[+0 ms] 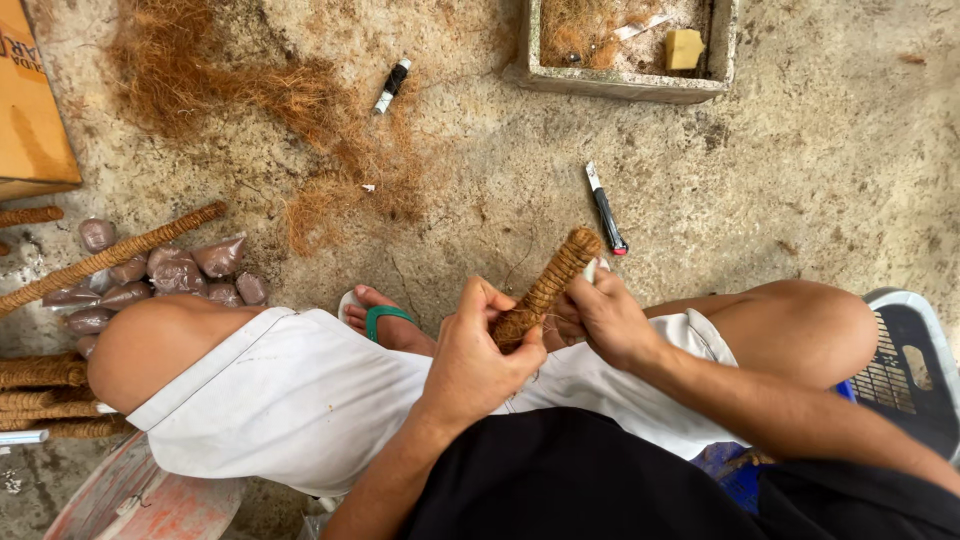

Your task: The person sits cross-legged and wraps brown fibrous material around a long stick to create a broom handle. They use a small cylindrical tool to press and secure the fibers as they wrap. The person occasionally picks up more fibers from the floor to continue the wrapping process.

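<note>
Left hand (475,350) grips coir-wrapped stick (548,286); right hand (605,315) pinches its side

There is 1 view, from a camera worn on the person's head, looking almost straight down past the chest onto the lap and the concrete floor (800,170) beyond. It sits close to the left hand (478,355) and right hand (610,318), which fill the middle of the picture, with the knees at 9 and 3 o'clock. The floor runs away toward 12 o'clock, where a stone trough (625,85) meets the upper edge.
</note>
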